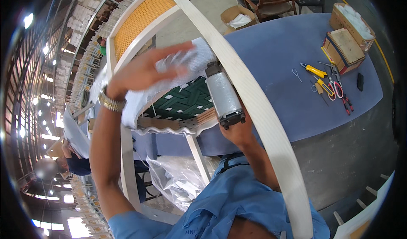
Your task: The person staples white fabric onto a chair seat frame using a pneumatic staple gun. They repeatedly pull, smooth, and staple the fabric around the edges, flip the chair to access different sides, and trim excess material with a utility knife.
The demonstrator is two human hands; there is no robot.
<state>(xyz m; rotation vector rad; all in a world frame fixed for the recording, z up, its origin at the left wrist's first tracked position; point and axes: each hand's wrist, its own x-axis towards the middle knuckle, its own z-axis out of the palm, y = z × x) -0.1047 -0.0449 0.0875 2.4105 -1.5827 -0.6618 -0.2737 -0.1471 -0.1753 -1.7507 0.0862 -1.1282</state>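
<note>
Right beside the blue table (pixel 288 112), from where I stand, is a pale wooden chair frame (pixel 259 99) with a woven cane back (pixel 144 20). It looks stiff and fairly bulky, best held by its long rails. White cloth (pixel 205 48) edges the green webbing (pixel 180 101) of its seat; the cloth looks soft, light and easily creased, better gripped near its edge. Over it, the worker's left hand (pixel 154 69) is blurred, fingers extended with thumb apart; I can't tell whether they touch. The right hand (pixel 238 131) grasps a silver-wrapped tool (pixel 222 94), probably dense and firm, best held around its body; its fingers are mostly hidden.
</note>
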